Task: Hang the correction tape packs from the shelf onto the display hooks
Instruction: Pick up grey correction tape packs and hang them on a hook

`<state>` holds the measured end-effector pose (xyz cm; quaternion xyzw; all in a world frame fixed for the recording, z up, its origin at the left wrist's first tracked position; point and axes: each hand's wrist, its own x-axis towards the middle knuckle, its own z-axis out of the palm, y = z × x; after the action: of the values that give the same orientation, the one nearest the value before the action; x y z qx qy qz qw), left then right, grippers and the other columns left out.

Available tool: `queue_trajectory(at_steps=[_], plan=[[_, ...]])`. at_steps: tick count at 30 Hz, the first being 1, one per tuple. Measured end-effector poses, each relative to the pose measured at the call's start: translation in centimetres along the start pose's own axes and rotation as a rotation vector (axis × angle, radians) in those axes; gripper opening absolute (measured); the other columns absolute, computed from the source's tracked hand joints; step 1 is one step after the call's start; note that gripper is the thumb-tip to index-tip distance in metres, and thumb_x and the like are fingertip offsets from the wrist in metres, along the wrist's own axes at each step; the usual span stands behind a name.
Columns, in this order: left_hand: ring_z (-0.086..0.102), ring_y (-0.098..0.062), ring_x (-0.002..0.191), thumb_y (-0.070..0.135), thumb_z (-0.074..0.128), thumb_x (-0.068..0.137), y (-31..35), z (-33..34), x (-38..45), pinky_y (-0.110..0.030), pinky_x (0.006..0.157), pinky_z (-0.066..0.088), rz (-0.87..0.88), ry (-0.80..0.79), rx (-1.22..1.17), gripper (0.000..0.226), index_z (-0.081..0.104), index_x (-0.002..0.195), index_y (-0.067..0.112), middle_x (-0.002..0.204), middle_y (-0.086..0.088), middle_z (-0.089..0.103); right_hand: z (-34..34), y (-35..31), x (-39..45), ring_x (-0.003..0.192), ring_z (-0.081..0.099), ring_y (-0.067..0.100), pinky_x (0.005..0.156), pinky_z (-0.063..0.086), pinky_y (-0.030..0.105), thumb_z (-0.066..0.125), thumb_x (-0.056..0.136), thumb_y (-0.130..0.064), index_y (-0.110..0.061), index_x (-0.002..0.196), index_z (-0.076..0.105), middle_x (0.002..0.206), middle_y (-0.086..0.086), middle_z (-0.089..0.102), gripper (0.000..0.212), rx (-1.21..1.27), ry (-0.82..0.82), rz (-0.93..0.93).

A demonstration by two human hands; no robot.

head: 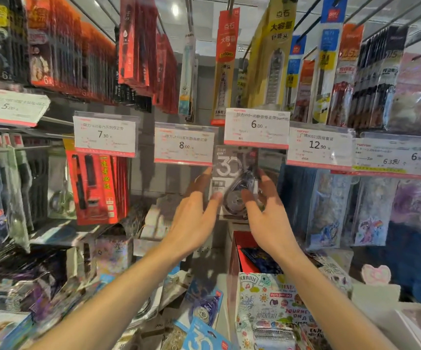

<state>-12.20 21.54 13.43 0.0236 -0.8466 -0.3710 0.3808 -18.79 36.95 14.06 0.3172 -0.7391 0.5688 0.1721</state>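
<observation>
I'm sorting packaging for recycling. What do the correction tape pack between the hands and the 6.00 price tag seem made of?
Correction tape pack: printed card back, probably under clear glossy plastic, judging by glare. Price tag: white printed paper, seemingly in a clear sleeve.

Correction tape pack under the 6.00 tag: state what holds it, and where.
Left hand pinches the pack at its left edge, right hand at its right edge.

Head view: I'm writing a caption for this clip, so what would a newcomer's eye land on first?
The left hand and right hand meet mid-frame, holding a correction tape pack by its sides. It sits just under the 6.00 price tag. Bright red pen packs hang to the left of the hands.
</observation>
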Motion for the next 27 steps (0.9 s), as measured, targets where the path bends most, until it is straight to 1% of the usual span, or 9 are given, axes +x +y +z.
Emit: queue_trajectory(at_steps=[3, 8, 12, 14, 16, 19, 20, 22, 27], plan=[[0.059, -0.017, 0.131, 0.038, 0.047, 0.107, -0.2, 0.6, 1.0, -0.023, 0.095, 0.036, -0.039, -0.02, -0.092, 0.06, 0.016, 0.155, 0.053, 0.157, 0.011, 0.048, 0.7, 0.9, 1.3, 0.146, 0.042, 0.019, 0.111, 0.033, 0.031, 0.049, 0.105, -0.041, -0.045, 0.159, 0.017, 0.162, -0.005, 0.04, 0.063, -0.012, -0.009, 0.03], [0.046, -0.022, 0.144, 0.03, 0.046, 0.108, -0.7, 1.2, 2.0, -0.023, 0.1, 0.029, -0.108, -0.048, -0.154, 0.059, 0.018, 0.156, 0.052, 0.162, 0.006, 0.041, 1.5, 1.4, 2.5, 0.148, 0.042, 0.022, 0.12, 0.036, 0.047, 0.053, 0.105, -0.034, -0.039, 0.161, 0.016, 0.164, -0.001, 0.039, 0.067, 0.059, -0.033, 0.07], [0.058, -0.012, 0.125, 0.027, 0.05, 0.107, -0.4, 0.7, 1.9, -0.028, 0.102, 0.038, -0.089, -0.039, -0.183, 0.057, 0.027, 0.156, 0.045, 0.157, 0.003, 0.047, 0.8, 1.2, 2.6, 0.124, 0.06, 0.014, 0.109, 0.045, 0.035, 0.058, 0.103, -0.038, -0.037, 0.159, 0.026, 0.151, 0.0, 0.055, 0.065, 0.061, -0.056, 0.134], [0.055, -0.016, 0.131, 0.022, 0.052, 0.106, -0.2, 0.1, 1.4, -0.031, 0.106, 0.04, -0.071, -0.019, -0.223, 0.052, 0.036, 0.154, 0.036, 0.149, 0.001, 0.054, -0.2, 1.0, 2.0, 0.103, 0.065, 0.003, 0.095, 0.048, 0.021, 0.06, 0.102, -0.038, -0.032, 0.148, 0.044, 0.13, 0.003, 0.069, 0.05, 0.105, -0.059, 0.161], [0.061, -0.014, 0.122, 0.016, 0.053, 0.104, 0.2, -0.6, 0.7, -0.03, 0.101, 0.046, -0.077, 0.019, -0.241, 0.044, 0.047, 0.145, 0.032, 0.136, 0.002, 0.063, -1.4, 0.7, 1.0, 0.099, 0.066, -0.006, 0.075, 0.051, 0.007, 0.06, 0.102, -0.032, -0.028, 0.134, 0.055, 0.12, -0.004, 0.07, 0.032, 0.14, -0.049, 0.154], [0.066, -0.014, 0.096, 0.019, 0.056, 0.101, 1.1, -1.7, -0.7, -0.027, 0.077, 0.051, -0.111, 0.082, -0.222, 0.024, 0.061, 0.123, 0.028, 0.112, 0.006, 0.071, -3.5, -0.2, -0.7, 0.099, 0.073, 0.024, 0.08, 0.063, 0.031, 0.058, 0.103, -0.023, -0.023, 0.133, 0.056, 0.117, -0.006, 0.072, 0.029, 0.158, -0.008, 0.149], [0.067, -0.014, 0.097, 0.022, 0.058, 0.101, 1.5, -2.0, -1.4, -0.021, 0.074, 0.051, -0.111, 0.094, -0.254, 0.018, 0.063, 0.119, 0.026, 0.11, 0.007, 0.07, -4.3, -0.5, -1.4, 0.095, 0.074, 0.024, 0.078, 0.064, 0.033, 0.058, 0.103, -0.023, -0.022, 0.131, 0.057, 0.113, -0.004, 0.073, 0.028, 0.179, 0.006, 0.145], [0.07, -0.015, 0.099, 0.022, 0.061, 0.101, 2.4, -2.6, -2.9, -0.016, 0.072, 0.054, -0.099, 0.092, -0.361, 0.014, 0.064, 0.115, 0.022, 0.11, 0.004, 0.071, -5.7, -1.0, -2.8, 0.079, 0.076, 0.011, 0.068, 0.061, 0.023, 0.06, 0.103, -0.024, -0.02, 0.126, 0.059, 0.099, 0.002, 0.076, 0.024, 0.252, 0.023, 0.134], [0.071, -0.013, 0.071, 0.01, 0.062, 0.1, 4.5, -3.6, -7.4, -0.02, 0.062, 0.056, -0.087, 0.104, -0.499, 0.011, 0.065, 0.109, 0.015, 0.098, -0.008, 0.074, -8.6, -1.1, -7.5, 0.067, 0.069, 0.015, 0.061, 0.058, 0.023, 0.061, 0.102, -0.026, -0.021, 0.113, 0.067, 0.081, 0.001, 0.077, 0.014, 0.353, -0.009, 0.14]])
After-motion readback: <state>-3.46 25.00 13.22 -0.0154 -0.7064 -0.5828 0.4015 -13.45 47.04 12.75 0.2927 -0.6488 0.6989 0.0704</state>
